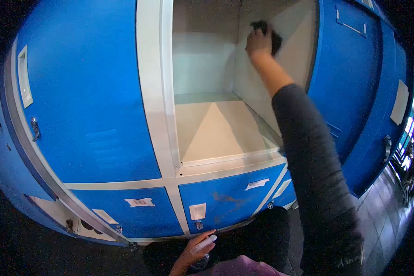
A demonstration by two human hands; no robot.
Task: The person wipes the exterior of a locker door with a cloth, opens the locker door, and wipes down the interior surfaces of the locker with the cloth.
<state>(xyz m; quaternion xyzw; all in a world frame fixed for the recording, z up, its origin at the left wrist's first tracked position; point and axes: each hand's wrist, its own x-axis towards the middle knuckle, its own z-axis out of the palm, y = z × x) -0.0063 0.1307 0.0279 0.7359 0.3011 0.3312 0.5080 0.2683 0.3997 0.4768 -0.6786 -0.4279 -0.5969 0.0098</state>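
Observation:
My right hand [261, 43] is closed around a black cloth [276, 42] and presses it to the right inner wall [257, 76] of an open locker compartment [216, 133]. The hand is slightly blurred. Low in the view, near my lap, my left hand [193, 253] is wrapped round a spray bottle with a white head [203, 244]. Its clear body is mostly hidden by the fingers.
Blue locker doors [87, 92] with cream frames surround the compartment. To the right, the blue door [349, 83] stands swung open. Lower doors carry small latches [199, 225] and paper labels [140, 202]. Tiled floor [377, 221] shows at right.

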